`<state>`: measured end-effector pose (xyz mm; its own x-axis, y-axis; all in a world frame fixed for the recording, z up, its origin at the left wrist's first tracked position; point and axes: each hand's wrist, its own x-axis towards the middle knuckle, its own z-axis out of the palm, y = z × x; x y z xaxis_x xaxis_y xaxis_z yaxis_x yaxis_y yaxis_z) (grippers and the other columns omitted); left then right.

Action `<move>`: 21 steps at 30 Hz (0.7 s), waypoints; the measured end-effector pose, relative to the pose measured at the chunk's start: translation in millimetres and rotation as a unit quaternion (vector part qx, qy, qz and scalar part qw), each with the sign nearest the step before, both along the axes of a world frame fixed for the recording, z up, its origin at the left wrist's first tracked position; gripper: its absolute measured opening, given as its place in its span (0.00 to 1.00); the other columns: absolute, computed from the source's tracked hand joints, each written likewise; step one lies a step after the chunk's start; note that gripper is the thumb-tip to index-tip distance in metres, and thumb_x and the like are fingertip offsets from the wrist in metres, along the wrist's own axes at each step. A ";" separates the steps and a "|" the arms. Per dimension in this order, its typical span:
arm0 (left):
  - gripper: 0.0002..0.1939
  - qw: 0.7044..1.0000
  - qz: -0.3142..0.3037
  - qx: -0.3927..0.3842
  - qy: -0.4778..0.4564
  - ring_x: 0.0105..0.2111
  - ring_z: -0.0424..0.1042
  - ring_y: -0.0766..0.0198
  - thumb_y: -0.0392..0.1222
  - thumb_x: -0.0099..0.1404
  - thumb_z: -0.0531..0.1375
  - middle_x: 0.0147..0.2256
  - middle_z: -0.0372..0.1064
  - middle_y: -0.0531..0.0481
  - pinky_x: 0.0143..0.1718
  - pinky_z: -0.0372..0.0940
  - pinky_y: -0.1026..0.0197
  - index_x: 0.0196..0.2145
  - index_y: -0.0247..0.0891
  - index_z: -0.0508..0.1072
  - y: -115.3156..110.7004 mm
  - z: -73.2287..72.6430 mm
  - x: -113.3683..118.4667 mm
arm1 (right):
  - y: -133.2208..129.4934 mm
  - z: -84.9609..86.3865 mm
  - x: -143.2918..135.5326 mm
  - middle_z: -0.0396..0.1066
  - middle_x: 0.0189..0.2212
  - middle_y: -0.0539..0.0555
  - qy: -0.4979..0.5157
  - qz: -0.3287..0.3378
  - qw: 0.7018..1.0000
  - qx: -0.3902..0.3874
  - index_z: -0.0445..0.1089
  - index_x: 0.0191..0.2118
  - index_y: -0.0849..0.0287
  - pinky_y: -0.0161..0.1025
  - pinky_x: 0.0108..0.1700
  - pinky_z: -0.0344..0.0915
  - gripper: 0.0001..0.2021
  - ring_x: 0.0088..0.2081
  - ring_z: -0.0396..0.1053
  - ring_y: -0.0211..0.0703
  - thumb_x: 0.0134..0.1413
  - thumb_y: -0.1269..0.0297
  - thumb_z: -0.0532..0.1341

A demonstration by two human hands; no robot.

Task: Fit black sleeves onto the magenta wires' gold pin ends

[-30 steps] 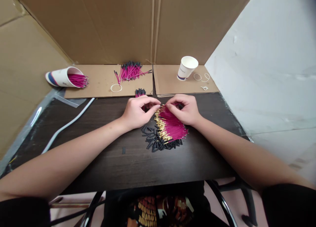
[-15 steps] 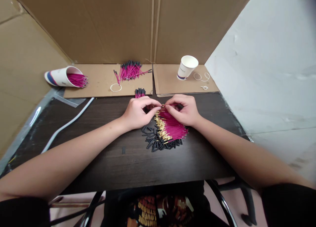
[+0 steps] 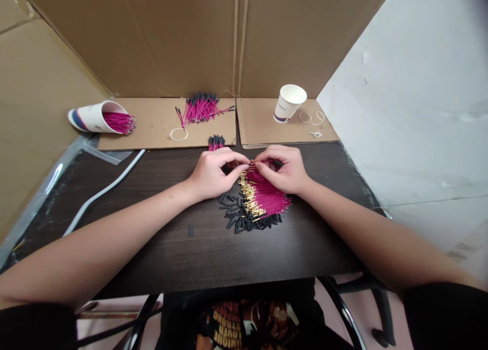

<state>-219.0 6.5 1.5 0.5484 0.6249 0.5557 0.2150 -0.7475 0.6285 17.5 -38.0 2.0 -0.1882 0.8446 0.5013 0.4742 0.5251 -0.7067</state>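
Observation:
My right hand pinches a thin magenta wire between thumb and forefinger, just above the far end of a wire pile. My left hand is closed in a pinch at that wire's tip, almost touching the right fingertips; what it grips is too small to make out. Below both hands lies the pile of magenta wires, their gold-coloured metal ends facing left. Short black sleeves are scattered under and in front of the pile. Behind my left hand sits a small group of black-capped wires, partly hidden by it.
A paper cup lying on its side holds more magenta wires. Black-capped wires are heaped on the cardboard near a white rubber band. An upright paper cup stands at right by loose bands. A pale cable crosses the table's left side.

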 end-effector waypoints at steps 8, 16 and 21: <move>0.06 1.000 -0.007 0.007 -0.002 0.31 0.76 0.63 0.40 0.74 0.68 0.34 0.81 0.47 0.38 0.72 0.58 0.42 0.38 0.86 1.1 -1.3 -0.2 | 0.2 1.2 0.0 0.72 0.25 0.51 -0.006 0.009 1.000 0.011 0.81 0.34 0.55 0.41 0.29 0.62 0.08 0.25 0.65 0.39 0.64 0.62 0.65; 0.05 1.000 -0.009 0.017 -0.006 0.33 0.78 0.62 0.39 0.75 0.68 0.36 0.83 0.46 0.39 0.73 0.58 0.42 0.37 0.86 1.4 -2.8 0.5 | 2.8 -2.9 0.9 0.72 0.25 0.50 -0.006 0.037 0.997 0.060 0.82 0.37 0.57 0.39 0.29 0.62 0.07 0.25 0.65 0.37 0.65 0.66 0.66; 0.05 1.000 -0.001 0.019 -0.003 0.31 0.77 0.63 0.39 0.74 0.68 0.35 0.82 0.47 0.38 0.73 0.58 0.43 0.37 0.86 0.1 -1.1 0.8 | 2.6 -3.7 1.2 0.72 0.26 0.50 -0.011 0.031 0.998 0.056 0.82 0.37 0.57 0.39 0.29 0.62 0.07 0.26 0.65 0.37 0.66 0.66 0.66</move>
<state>-218.2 6.6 0.4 0.5460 0.6028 0.5819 0.2102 -0.7709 0.6013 18.7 -35.4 -1.7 -0.2507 0.7702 0.5864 0.4521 0.6288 -0.6326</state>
